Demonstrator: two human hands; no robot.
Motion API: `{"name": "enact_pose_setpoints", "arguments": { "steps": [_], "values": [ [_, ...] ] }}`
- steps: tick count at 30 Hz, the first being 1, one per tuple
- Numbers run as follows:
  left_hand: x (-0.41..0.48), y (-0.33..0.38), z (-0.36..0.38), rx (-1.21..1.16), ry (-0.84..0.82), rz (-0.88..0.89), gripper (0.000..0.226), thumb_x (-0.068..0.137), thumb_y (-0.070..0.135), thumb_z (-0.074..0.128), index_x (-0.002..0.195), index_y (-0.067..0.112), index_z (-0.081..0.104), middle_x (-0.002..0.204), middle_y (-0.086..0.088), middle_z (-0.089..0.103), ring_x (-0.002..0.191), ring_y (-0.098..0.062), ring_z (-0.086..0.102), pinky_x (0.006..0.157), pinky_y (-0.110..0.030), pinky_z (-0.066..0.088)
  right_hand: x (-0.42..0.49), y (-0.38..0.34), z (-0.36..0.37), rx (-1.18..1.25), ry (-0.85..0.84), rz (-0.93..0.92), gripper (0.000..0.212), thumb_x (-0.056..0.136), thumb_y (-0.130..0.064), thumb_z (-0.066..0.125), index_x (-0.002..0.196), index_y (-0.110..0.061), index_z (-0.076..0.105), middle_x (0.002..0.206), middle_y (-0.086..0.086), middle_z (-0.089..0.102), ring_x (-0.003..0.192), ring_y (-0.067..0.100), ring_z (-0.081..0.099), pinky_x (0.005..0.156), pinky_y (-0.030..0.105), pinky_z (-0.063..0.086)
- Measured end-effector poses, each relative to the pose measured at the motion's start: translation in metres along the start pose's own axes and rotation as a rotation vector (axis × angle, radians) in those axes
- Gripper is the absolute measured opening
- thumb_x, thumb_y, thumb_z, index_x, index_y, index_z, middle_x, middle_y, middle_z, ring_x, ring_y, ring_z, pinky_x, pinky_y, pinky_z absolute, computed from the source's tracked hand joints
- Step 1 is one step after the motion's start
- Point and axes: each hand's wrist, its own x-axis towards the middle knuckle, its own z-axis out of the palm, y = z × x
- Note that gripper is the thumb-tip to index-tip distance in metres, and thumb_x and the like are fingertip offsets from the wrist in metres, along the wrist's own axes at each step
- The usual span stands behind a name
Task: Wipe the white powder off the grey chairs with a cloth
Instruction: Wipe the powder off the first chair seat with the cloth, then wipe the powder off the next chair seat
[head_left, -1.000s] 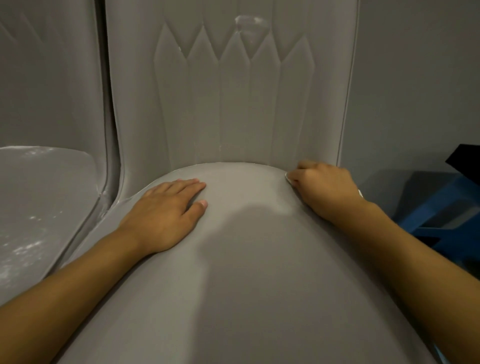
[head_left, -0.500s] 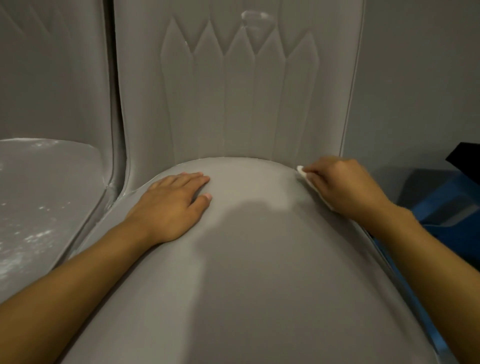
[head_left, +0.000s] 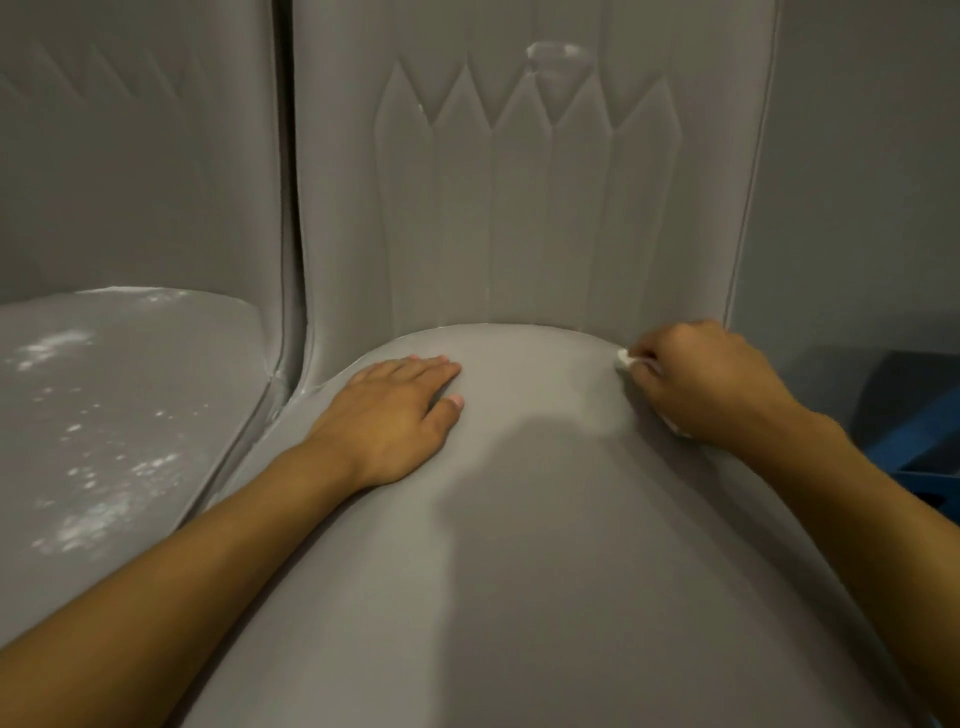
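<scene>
Just the head view here. The person's right hand is balled up around a white cloth. Only a little corner pokes out past the knuckles, pressed on the back right edge of the near chair's seat, right where it meets the backrest. The left hand lies flat on the seat, fingers straight and holding nothing, looks like it's bracing.

So the step in hand is probably finishing this seat. It looks pretty much clean, apart from a faint pale smear just beside the cloth. The white powder is mostly on the other chair's seat to the left, scattered in patches. There's also a whitish mark high on the backrest, can't tell if that's powder.

Next move likely means running the cloth along that rear crease, then shifting over to the left chair, with enough pressure to lift the powder and not just spread it.
</scene>
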Motion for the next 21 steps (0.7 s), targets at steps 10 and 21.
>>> {"name": "enact_pose_setpoints", "arguments": {
  "steps": [10, 21],
  "values": [
    [-0.056, -0.007, -0.023, -0.039, 0.149, 0.069, 0.044, 0.095, 0.046, 0.045, 0.128, 0.026, 0.065, 0.136, 0.002, 0.06, 0.125, -0.022, 0.053, 0.108, -0.037, 0.041, 0.076, -0.161, 0.031, 0.461, 0.168, -0.498, 0.032, 0.096, -0.035, 0.06, 0.122, -0.018, 0.069, 0.117, 0.008, 0.066, 0.11, 0.025, 0.061, 0.092, 0.026, 0.042],
    [-0.179, -0.12, -0.069, -0.035, 0.125, 0.246, 0.036, 0.101, 0.04, 0.055, 0.133, 0.028, 0.062, 0.145, 0.009, 0.052, 0.139, -0.013, 0.043, 0.11, -0.037, 0.04, 0.07, -0.315, 0.032, 0.664, 0.136, -0.621, 0.024, 0.097, -0.034, 0.061, 0.114, -0.022, 0.071, 0.105, -0.004, 0.065, 0.099, 0.011, 0.058, 0.088, 0.021, 0.037]
  ]
}}
